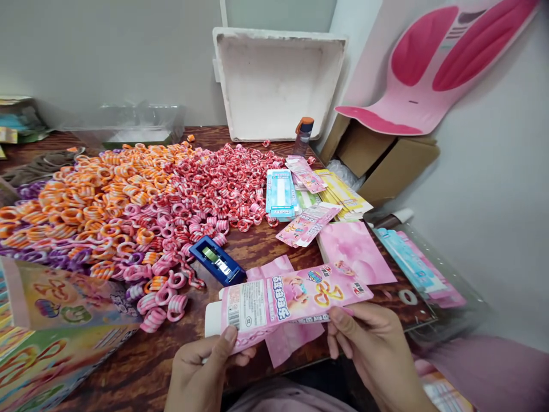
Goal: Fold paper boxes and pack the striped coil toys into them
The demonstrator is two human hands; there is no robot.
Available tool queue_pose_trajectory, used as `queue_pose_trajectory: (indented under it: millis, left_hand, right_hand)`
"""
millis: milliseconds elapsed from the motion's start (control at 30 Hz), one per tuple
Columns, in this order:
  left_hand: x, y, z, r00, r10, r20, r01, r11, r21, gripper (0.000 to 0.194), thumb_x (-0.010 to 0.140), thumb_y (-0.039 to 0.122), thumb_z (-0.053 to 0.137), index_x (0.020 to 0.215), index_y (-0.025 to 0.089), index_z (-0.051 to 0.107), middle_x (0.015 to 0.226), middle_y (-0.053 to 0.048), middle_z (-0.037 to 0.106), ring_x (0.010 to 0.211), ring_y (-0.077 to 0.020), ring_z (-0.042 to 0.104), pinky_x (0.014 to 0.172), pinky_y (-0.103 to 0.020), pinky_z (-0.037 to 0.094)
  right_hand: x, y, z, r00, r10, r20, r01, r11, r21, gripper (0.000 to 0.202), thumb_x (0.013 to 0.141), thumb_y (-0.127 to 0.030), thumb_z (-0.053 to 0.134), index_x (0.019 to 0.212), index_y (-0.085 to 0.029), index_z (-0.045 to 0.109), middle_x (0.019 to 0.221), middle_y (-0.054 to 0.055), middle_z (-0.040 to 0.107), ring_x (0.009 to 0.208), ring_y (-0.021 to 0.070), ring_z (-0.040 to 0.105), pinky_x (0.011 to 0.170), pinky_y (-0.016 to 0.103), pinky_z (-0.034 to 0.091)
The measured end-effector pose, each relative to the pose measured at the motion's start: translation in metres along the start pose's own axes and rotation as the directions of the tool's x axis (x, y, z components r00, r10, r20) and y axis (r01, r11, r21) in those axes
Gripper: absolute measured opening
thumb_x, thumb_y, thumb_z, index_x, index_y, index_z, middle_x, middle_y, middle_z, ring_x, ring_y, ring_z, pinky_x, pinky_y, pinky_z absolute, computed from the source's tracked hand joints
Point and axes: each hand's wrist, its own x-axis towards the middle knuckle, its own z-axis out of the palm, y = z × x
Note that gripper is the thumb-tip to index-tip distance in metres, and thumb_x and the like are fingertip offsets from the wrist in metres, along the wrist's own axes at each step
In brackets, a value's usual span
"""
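Note:
A pink printed carton (295, 293) is held between both hands above the front edge of the table. My left hand (210, 357) pinches its left end, thumb on top, beside an open white flap. At the carton's lower right edge, my right hand (364, 337) grips with thumb and fingers. Pink sheets (295, 341) lie beneath the carton. Just behind it is a blue device (217, 260) with a small display. A large heap of striped coiled rings (128, 200), orange, red, pink and purple, covers the left and middle of the table.
Flat cartons in blue (281, 193), pink (309, 223) and yellow (343, 193) lie at the right, near a pink stack (358, 252). Behind stand a bottle (303, 136) and a white bin (278, 86). A printed display box (64, 337) occupies the front left; a clear bag (454, 286) lies right.

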Motion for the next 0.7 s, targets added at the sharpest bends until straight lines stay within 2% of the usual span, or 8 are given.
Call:
queue_pose_trajectory:
  millis: [167,333,467,533,567,633,667,700]
  left_hand:
    - [-0.010,0.018,0.007,1.000,-0.002,-0.001,0.002,0.999,0.033,0.048,0.066,0.061,0.090,0.058,0.014,0.081,0.062,-0.011,0.074,0.069,-0.0258,0.067,0.064,-0.032,0.053]
    - [-0.005,0.012,0.009,1.000,0.014,0.028,-0.016,0.996,0.082,0.052,0.067,0.063,0.089,0.050,0.015,0.075,0.056,-0.009,0.071,0.062,-0.0229,0.064,0.066,-0.032,0.054]
    - [0.001,-0.006,0.011,0.967,0.204,-0.150,-0.176,0.968,0.181,0.045,0.074,0.060,0.085,0.070,0.017,0.073,0.064,-0.002,0.072,0.057,-0.0183,0.063,0.057,-0.027,0.052]
    - [0.002,-0.014,0.011,0.824,0.497,-0.273,-0.390,0.846,0.364,0.044,0.077,0.053,0.086,0.101,0.020,0.070,0.092,-0.004,0.077,0.071,-0.0193,0.069,0.061,-0.026,0.054]
    - [0.003,-0.016,0.011,0.680,0.683,-0.267,-0.496,0.697,0.518,0.052,0.075,0.048,0.089,0.112,0.021,0.067,0.107,-0.007,0.075,0.082,-0.0213,0.070,0.067,-0.029,0.056]
    - [0.002,-0.018,0.016,0.343,0.938,-0.046,-0.568,0.246,0.785,0.064,0.070,0.038,0.095,0.123,0.021,0.063,0.124,-0.012,0.069,0.104,-0.0265,0.068,0.085,-0.037,0.057]
    - [0.001,-0.016,0.021,0.223,0.966,0.131,-0.547,0.012,0.837,0.063,0.070,0.036,0.096,0.123,0.020,0.065,0.126,-0.014,0.068,0.111,-0.0293,0.066,0.093,-0.041,0.055]
    - [0.001,-0.014,0.027,0.184,0.939,0.292,-0.540,-0.151,0.828,0.058,0.075,0.034,0.093,0.123,0.019,0.065,0.127,-0.015,0.069,0.116,-0.0309,0.065,0.099,-0.044,0.052]
  right_hand:
    - [0.003,-0.016,-0.002,0.998,0.009,0.069,-0.011,1.000,0.028,0.043,0.092,-0.041,0.078,0.058,-0.016,0.070,0.044,-0.005,0.044,0.038,0.0088,0.047,0.042,0.023,0.045]
    - [0.010,-0.017,-0.005,0.997,-0.009,0.075,0.014,0.998,-0.060,0.043,0.094,-0.040,0.076,0.058,-0.016,0.068,0.043,-0.004,0.047,0.039,0.0095,0.051,0.044,0.022,0.046]
    - [0.013,-0.018,-0.003,0.999,-0.050,-0.009,0.047,0.979,-0.198,0.043,0.095,-0.043,0.073,0.061,-0.017,0.067,0.046,-0.003,0.054,0.040,0.0104,0.055,0.043,0.020,0.045]
    - [0.012,-0.021,-0.001,0.996,-0.077,-0.038,0.064,0.961,-0.270,0.043,0.096,-0.044,0.072,0.062,-0.017,0.067,0.046,-0.002,0.056,0.039,0.0105,0.056,0.042,0.020,0.044]
    - [0.011,-0.024,0.002,0.995,-0.091,-0.049,0.072,0.949,-0.308,0.042,0.096,-0.043,0.072,0.063,-0.018,0.067,0.045,-0.003,0.056,0.039,0.0105,0.056,0.042,0.019,0.044]
    - [0.009,-0.032,0.007,0.993,-0.111,-0.048,0.085,0.923,-0.374,0.041,0.097,-0.042,0.071,0.064,-0.018,0.067,0.044,-0.003,0.056,0.038,0.0099,0.055,0.042,0.018,0.043]
    - [0.007,-0.036,0.011,0.993,-0.113,-0.036,0.090,0.912,-0.399,0.041,0.098,-0.042,0.069,0.064,-0.018,0.067,0.044,-0.003,0.056,0.038,0.0095,0.054,0.042,0.018,0.043]
    - [0.005,-0.041,0.014,0.994,-0.110,-0.015,0.094,0.906,-0.413,0.042,0.099,-0.041,0.068,0.063,-0.018,0.066,0.045,-0.003,0.056,0.039,0.0092,0.053,0.041,0.018,0.041]
